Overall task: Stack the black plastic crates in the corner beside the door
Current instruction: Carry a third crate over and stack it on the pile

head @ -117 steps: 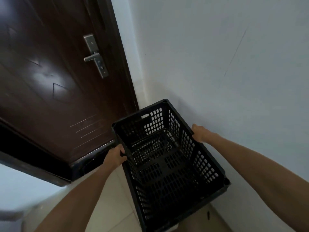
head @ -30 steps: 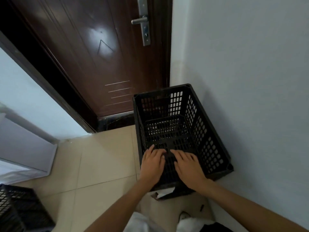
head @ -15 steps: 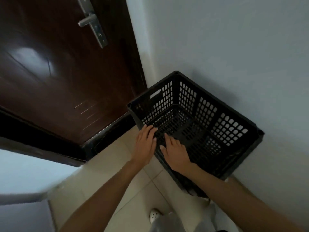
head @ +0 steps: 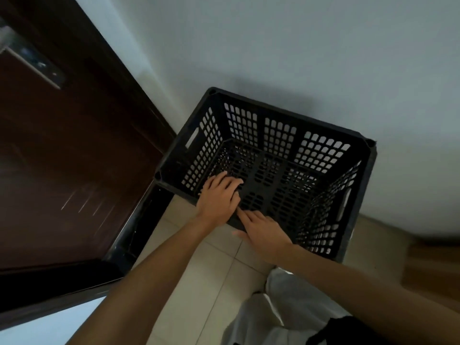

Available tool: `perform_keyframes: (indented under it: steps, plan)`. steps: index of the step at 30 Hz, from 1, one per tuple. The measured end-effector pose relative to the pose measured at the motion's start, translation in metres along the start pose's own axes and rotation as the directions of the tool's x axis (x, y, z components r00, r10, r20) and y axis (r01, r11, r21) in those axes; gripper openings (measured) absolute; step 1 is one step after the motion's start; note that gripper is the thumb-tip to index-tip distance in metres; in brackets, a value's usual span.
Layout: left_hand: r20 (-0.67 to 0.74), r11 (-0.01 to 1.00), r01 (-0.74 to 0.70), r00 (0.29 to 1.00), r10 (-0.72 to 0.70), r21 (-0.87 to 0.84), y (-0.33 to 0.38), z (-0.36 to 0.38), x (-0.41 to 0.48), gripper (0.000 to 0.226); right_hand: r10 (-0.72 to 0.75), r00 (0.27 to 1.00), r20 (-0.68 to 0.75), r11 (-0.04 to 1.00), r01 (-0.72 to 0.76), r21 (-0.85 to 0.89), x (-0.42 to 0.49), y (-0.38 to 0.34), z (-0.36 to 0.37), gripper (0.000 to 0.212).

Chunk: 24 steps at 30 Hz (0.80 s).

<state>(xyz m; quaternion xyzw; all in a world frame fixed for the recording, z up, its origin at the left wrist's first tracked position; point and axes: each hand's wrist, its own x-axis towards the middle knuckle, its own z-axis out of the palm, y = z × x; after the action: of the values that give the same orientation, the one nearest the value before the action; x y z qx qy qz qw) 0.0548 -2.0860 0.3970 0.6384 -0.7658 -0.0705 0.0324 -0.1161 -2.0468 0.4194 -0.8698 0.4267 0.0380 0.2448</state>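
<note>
Wall (head: 323, 46) and dark wooden door (head: 62, 158) meet at the corner, and the black crate (head: 281, 145) stands exactly there on the tiled floor (head: 211, 277). Its far long side lies along the wall, and its short end with the handle slot is just beside the door frame. The crate is upright and empty, with the open top facing up. I cannot see if another crate is under it.

From the person, the crate is directly ahead and a little to the right. Its long axis runs from the door side toward the right, parallel to the wall. Both hands are at the near long rim, toward the door end. The left hand (head: 219, 197) lies flat with the fingers spread over the rim and reaching into the crate. The right hand (head: 263, 232) lies also flat and open, just beside the left one, on the outside of the same rim. Neither hand is gripping anything; they seem to press. The left hand is the nearer one to the door.

Compared with half a second earlier, the hands keep almost the same place on the rim, but the crate now sits more squarely against the wall. The view looks down more steeply, and the light trouser leg (head: 286, 307) shows more.
</note>
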Motion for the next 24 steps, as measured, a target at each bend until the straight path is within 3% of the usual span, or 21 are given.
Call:
perform_keyframes:
  steps: [10,17,20,24]
  plan:
    - [0.117,1.000,0.010,0.993,-0.006,-0.026,-0.001,-0.004,0.004,0.044,0.010,1.000,0.027,0.997,-0.012,0.071,0.001,0.000,0.001,0.100]
    - [0.243,0.994,0.069,0.969,-0.046,-0.087,0.000,-0.007,0.008,0.043,0.019,0.997,0.078,0.993,-0.028,0.115,0.000,0.001,0.002,0.072]
    - [0.346,0.970,0.094,0.938,-0.010,-0.226,-0.007,-0.007,0.018,0.041,0.083,0.991,0.109,0.958,-0.109,0.264,0.001,0.004,0.003,0.077]
    - [0.309,0.926,-0.054,0.934,0.179,-0.374,-0.016,-0.016,0.053,0.040,0.360,0.933,0.011,0.738,-0.293,0.608,0.017,0.017,-0.006,0.072]
